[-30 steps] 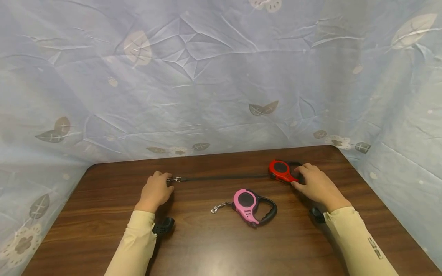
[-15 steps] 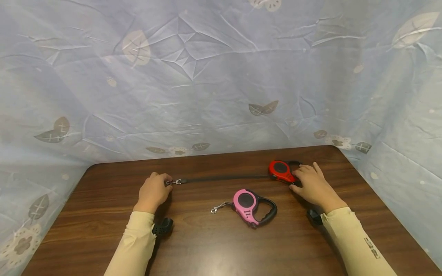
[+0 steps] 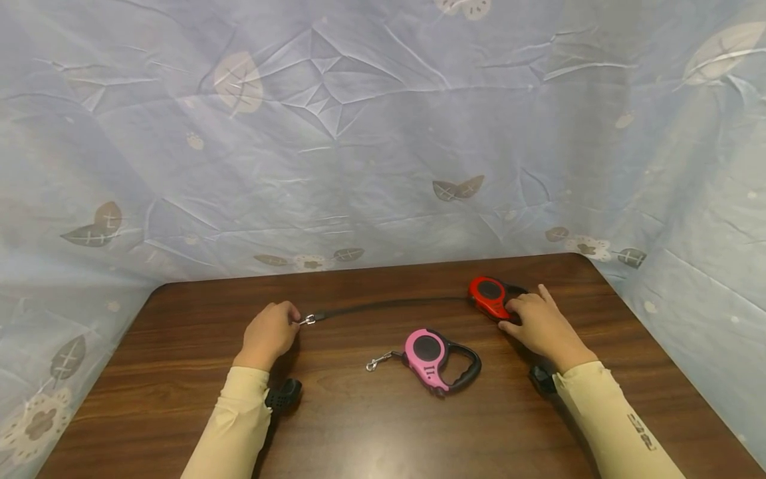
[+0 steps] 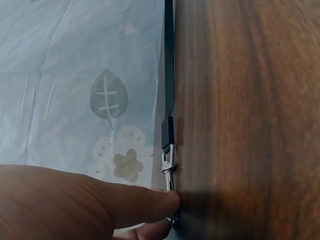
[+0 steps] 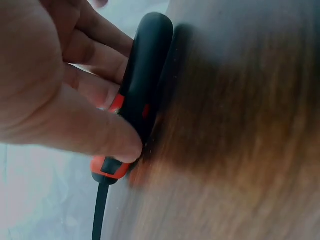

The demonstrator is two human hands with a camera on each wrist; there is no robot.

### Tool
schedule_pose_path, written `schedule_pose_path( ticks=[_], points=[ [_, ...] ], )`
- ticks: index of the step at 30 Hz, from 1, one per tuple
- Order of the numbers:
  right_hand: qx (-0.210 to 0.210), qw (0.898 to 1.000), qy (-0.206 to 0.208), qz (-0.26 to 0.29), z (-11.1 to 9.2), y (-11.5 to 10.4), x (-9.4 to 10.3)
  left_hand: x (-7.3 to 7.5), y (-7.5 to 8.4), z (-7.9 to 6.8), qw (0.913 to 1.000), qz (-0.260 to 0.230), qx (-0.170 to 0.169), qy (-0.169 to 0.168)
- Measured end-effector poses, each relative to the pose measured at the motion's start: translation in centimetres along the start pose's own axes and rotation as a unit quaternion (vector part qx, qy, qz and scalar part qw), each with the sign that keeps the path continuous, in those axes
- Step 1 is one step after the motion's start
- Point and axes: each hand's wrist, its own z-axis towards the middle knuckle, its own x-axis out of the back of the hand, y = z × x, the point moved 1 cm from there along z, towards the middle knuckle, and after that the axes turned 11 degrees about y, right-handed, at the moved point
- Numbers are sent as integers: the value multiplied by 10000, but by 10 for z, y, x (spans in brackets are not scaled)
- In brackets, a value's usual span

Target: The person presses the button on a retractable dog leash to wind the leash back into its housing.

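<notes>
A red retractable dog leash (image 3: pixel 489 289) with a black handle lies at the back right of the table. My right hand (image 3: pixel 541 329) grips it, thumb on the near side and fingers on the far side of the casing in the right wrist view; one finger sticks up. From the casing a black strap (image 3: pixel 389 303) runs left in a slight curve to a metal snap clip (image 4: pixel 169 175). My left hand (image 3: pixel 268 336) pinches that clip between thumb and finger, its end hidden by the fingertips. In front of the strap lies a pink retractable leash (image 3: pixel 427 346), untouched.
The pink leash's own metal clip (image 3: pixel 377 362) points left on the wooden table (image 3: pixel 371 426). A patterned pale cloth (image 3: pixel 371 153) hangs behind the table and along the sides. Dark wrist cameras sit by both sleeves.
The strap has gone from straight to gently bowed away from me. The red casing has turned slightly, and the clip has come a little nearer to me. The pink leash stays put.
</notes>
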Motion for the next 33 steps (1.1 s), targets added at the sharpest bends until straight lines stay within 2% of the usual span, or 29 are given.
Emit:
schedule_pose_path(
  ticks=[4,13,23,30,33],
  points=[
    [117,9999,72,-7,1,-1,-1,2,2,0,9999,2,44,-129],
    [-77,9999,-85,-9,1,0,-4,3,3,1,9987,-27,220,-467],
    [-66,9997,-60,207,1,0,-3,5,5,0,9986,-445,-48,-281],
    [-154,9996,-17,257,1,-1,0,5,6,2,9991,-359,-176,-158],
    [-144,9996,28,232,1,-2,0,4,5,3,9986,-483,-162,-129]
  ],
)
